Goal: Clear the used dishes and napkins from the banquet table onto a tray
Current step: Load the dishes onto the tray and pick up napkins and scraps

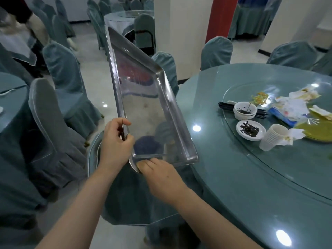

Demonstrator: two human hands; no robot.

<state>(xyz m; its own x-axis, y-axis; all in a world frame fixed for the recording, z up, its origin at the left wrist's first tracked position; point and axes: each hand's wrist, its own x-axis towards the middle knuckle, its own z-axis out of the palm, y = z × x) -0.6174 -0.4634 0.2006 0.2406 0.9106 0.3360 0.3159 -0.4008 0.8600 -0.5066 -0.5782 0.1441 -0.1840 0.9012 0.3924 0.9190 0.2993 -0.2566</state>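
Banquet table, one tray, two hands

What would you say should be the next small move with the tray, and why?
Probably lower the tray flat onto the bare near edge of the table. Both the left hand and the right hand hold it tilted and empty, while the bowl, plate and cups wait.
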